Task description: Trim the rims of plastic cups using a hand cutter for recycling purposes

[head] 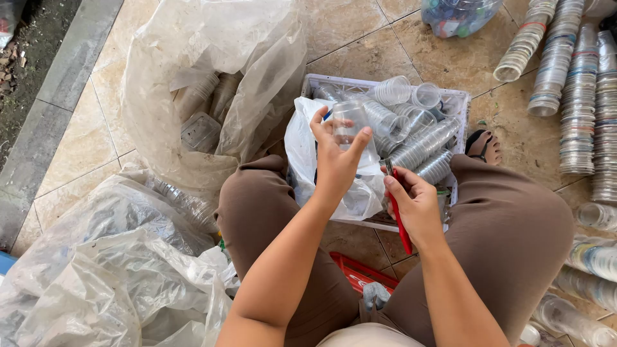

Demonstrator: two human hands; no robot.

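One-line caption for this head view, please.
Seated person's left hand lifts a clear plastic cup over a white crate; right hand holds a red-handled cutter.

— Where do you see the left hand [336, 160]?

— Just above the middle of the frame, raised, fingers spread upward and curled in a grip, back of the hand toward us. Its forearm runs down to the bottom centre.

— And the right hand [414, 202]?

— Lower, right of centre, closed in a fist, thumb on top. Its forearm slants down to the bottom right.
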